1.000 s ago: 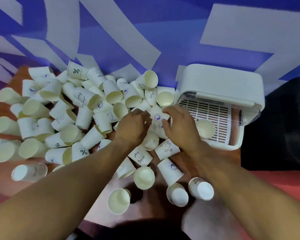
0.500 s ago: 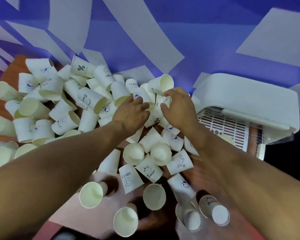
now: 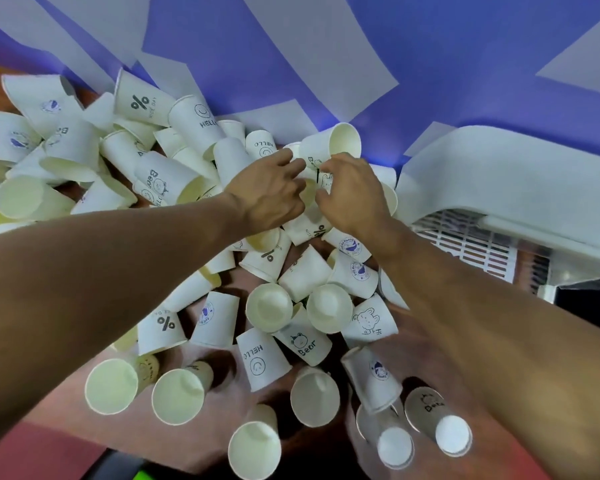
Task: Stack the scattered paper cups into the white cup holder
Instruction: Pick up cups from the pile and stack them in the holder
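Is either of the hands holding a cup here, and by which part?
Right hand seems to pinch a printed cup by its side; left hand cannot be told.

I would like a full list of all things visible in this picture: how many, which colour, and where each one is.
paper cups: dozens, white with cream insides, many printed, lying and standing all over the table
white cup holder: one, white, slotted tray inside, right side against the wall
table: one, reddish-brown, under the cups
wall: one, blue-violet with white strips, behind the pile
green thing: one, bright green, bottom edge, mostly cut off
left hand: one, far middle of the pile, fingers among cups, grip unclear
right hand: one, beside the left hand, fingers curled on a printed cup
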{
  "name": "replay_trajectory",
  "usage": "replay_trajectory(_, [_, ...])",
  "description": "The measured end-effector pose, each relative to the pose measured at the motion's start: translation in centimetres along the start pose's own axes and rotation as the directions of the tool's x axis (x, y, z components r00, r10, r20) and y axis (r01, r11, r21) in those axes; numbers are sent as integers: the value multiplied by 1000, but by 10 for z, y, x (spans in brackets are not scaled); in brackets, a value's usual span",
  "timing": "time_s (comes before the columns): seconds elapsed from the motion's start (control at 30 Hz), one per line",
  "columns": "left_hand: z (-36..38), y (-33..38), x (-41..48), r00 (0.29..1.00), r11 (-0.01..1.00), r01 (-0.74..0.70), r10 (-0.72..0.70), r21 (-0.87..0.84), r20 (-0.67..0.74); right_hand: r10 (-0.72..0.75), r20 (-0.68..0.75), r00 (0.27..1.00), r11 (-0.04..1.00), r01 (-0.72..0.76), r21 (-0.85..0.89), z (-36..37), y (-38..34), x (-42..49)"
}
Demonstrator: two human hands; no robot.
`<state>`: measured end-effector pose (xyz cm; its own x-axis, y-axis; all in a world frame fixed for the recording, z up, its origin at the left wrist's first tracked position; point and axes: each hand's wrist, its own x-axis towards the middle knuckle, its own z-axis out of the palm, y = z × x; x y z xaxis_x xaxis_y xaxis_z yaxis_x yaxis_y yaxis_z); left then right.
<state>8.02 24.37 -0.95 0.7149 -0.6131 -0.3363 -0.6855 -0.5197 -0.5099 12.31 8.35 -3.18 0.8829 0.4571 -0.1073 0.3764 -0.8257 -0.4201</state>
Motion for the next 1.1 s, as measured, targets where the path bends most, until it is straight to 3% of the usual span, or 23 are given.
replay_trajectory(0.23, [-8,4,-5,984,987,137,-145,-80,-104,-44,-130,990,997,36,-61,-12,-6,-9])
replay_trajectory(0.4, [-29,6,-21,975,984,166,-173,-65,-138,-78,-248,966,992,50,-119,-30,-13,-27])
replay_trajectory(0.7, [-86,33,-49,891,908,355,-401,-224,-213,-93,-478,873,995,99,-13,-66,-10,-96])
replay_trajectory(1.1, [-184,101,-28,840,856,385,-480,-345,-252,32,-481,876,998,-53,-31,-112,35,-203])
